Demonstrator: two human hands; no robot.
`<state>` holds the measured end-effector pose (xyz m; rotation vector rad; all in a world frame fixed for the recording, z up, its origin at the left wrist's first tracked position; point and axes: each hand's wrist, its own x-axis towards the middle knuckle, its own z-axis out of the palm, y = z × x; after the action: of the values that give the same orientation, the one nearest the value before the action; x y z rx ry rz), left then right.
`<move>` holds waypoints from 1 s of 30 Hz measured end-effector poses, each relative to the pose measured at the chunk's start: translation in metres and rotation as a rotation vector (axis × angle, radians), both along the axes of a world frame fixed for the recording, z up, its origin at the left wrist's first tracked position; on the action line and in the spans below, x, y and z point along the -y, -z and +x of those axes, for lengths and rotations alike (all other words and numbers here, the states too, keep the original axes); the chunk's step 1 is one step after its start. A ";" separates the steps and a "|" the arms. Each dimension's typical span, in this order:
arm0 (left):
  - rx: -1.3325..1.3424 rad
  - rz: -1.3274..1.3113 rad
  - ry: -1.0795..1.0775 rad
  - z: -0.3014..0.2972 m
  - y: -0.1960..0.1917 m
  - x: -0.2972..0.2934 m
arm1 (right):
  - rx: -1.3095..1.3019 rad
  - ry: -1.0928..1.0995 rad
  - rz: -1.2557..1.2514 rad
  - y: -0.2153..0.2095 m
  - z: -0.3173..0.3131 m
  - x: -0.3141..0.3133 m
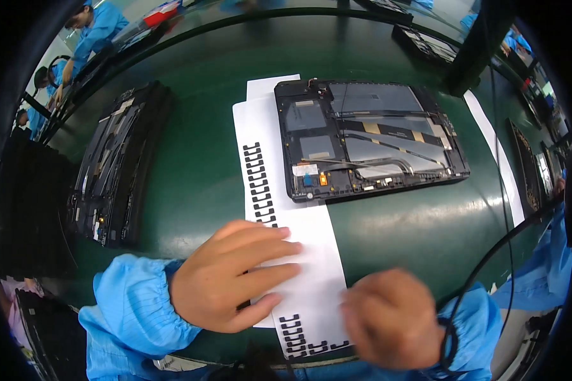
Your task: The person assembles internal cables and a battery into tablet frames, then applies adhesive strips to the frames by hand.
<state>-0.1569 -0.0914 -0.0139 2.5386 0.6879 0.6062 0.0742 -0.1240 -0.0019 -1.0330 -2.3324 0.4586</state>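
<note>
My left hand lies palm down with its fingers spread across a long white sheet on the green table. Rows of small black bracket-shaped stickers run up the sheet's left side beyond the fingers. More of these black pieces sit at its near end. At the near right edge of the sheet, my right hand is curled and blurred by motion. Whatever its fingertips may pinch is hidden. Beyond both hands rests an opened tablet-like device, its inner plates, cables and boards exposed, its left part over the sheet.
A stack of similar opened devices stands at the left. A black cable loops past my right wrist. Toward the far right rise a dark post and a white strip. Co-workers in blue are at the far left.
</note>
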 end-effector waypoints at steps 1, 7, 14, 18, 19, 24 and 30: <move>-0.057 -0.035 -0.041 -0.001 0.005 0.004 | -0.005 -0.024 0.005 0.006 -0.011 0.007; -0.138 -0.045 -0.111 -0.003 0.008 0.018 | 0.140 -0.130 -0.062 0.011 -0.043 0.020; -0.162 0.009 -0.158 -0.001 0.008 0.022 | 0.097 -0.042 0.043 0.016 -0.044 0.025; -0.171 0.018 -0.166 -0.001 0.006 0.020 | 0.136 -0.088 0.043 0.022 -0.048 0.023; -0.178 0.023 -0.165 -0.002 0.005 0.020 | 0.115 -0.157 0.039 0.024 -0.048 0.020; -0.214 0.011 -0.159 0.000 0.004 0.019 | -0.034 -0.105 0.100 0.020 -0.048 0.016; -0.179 -0.062 -0.154 0.010 -0.007 0.012 | -0.396 0.013 -0.040 -0.005 0.009 -0.021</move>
<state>-0.1466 -0.1038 -0.0070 2.5188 0.9575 0.4031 0.0836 -0.1032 0.0034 -0.8819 -1.9710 0.6437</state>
